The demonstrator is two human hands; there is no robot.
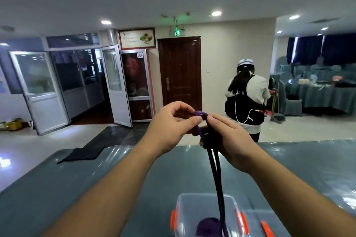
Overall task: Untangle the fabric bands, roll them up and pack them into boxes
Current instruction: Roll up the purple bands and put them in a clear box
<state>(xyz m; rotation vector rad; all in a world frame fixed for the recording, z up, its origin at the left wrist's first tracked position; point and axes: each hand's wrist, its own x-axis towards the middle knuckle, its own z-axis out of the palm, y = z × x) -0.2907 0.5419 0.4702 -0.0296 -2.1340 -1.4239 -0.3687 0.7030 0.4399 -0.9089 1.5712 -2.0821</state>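
I have both hands raised above the table (pixel 81 183), well above the clear box (pixel 207 215) that sits at its near edge. My left hand (pixel 171 127) pinches the top loop of the purple band (pixel 216 175) between thumb and forefinger, the other fingers curled loosely. My right hand (pixel 229 140) is just beside it, its fingers curled round the band right under that loop. From my hands the band hangs down in two strands that run straight into the box. A rolled purple band (pixel 209 227) already lies on the bottom of the box, touching the hanging strands. The box has orange clips (pixel 173 219) on its sides. Beyond the table, past the box, a person (pixel 246 98) in a white cap stands with their back to me, near a dark wooden door (pixel 180 71).
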